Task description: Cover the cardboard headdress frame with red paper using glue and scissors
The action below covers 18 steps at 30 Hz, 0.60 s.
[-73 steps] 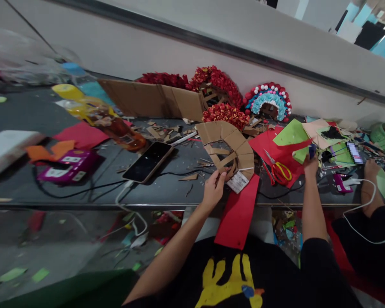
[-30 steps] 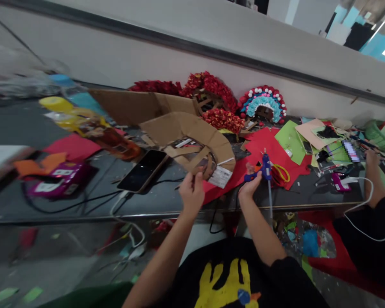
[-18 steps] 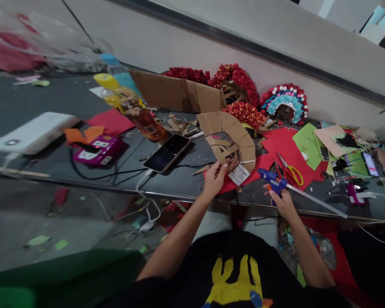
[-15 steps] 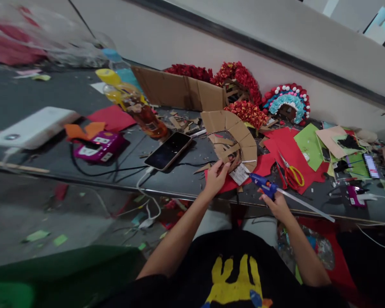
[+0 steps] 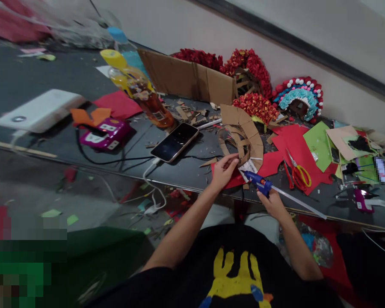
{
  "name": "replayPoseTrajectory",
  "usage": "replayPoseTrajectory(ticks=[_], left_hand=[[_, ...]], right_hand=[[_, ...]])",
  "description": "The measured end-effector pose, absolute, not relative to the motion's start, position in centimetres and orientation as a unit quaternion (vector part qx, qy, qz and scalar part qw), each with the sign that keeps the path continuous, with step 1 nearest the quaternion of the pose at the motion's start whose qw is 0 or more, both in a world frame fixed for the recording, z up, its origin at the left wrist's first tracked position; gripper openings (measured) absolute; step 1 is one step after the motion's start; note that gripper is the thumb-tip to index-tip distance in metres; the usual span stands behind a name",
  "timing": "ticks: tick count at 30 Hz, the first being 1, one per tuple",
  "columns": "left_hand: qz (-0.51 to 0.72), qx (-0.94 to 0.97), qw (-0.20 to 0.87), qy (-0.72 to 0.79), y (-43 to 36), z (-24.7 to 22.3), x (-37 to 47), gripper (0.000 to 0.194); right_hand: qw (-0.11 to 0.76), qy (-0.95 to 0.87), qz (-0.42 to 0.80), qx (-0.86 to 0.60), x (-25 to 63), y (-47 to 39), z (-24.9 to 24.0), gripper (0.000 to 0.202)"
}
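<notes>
"Pale wall (image 5: pixel 179 19) behind, dark bench (image 5: pixel 60 72) below. What's biggest on it?"

"Probably the cardboard sheet (image 5: pixel 186 79), standing on its long edge near the wall. Then red paper (image 5: pixel 290 143), lying flat on the right side."

"And after that?"

"Cardboard arch (image 5: pixel 256 137). It's on the bench straight ahead of the person, with more red paper by its lower end. Well to its left is 1 bottle (image 5: pixel 152 102) of brown drink, and just beside that 1 phone (image 5: pixel 176 143), face up."

"What are the 2 hands doing?"

"Right hand (image 5: pixel 272 203) has its fingers wrapped round the glue gun (image 5: pixel 259 183), a long clear stick poking out the back. Left hand (image 5: pixel 223 170) has a pinching grip on the arch's lower inner edge, thumb against fingers."

"Smaller stuff?"

"Scissors (image 5: pixel 300 174) with yellow and red handles, on the red paper. Then 1 white label (image 5: pixel 250 166) on the arch, close to the gun's nozzle; whether they touch, I can't tell."
</notes>
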State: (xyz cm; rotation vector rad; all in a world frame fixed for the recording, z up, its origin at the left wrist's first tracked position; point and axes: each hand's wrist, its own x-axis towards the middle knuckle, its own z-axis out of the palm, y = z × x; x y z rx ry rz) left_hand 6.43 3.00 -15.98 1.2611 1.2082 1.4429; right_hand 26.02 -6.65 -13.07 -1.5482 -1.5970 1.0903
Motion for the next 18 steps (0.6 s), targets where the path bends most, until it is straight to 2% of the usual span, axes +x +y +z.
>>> replayPoseTrajectory(ticks=[6, 14, 18], left_hand=[[0.576, 0.504, 0.423, 0.485, 3.0, -16.2, 6.5, 0.04], [0.578, 0.501, 0.426, 0.483, 3.0, -16.4, 6.5, 0.039], [0.579, 0.498, 0.429, 0.482, 2.9, -16.4, 6.5, 0.039]], right_hand=[[0.309, -0.623, 0.392, -0.602, 25.9, -6.1, -12.7, 0.021], [0.332, -0.603, 0.355, -0.632, 27.3, -5.1, -12.4, 0.017], [0.385, -0.561, 0.375, -0.63, 28.1, -4.4, -12.3, 0.016]])
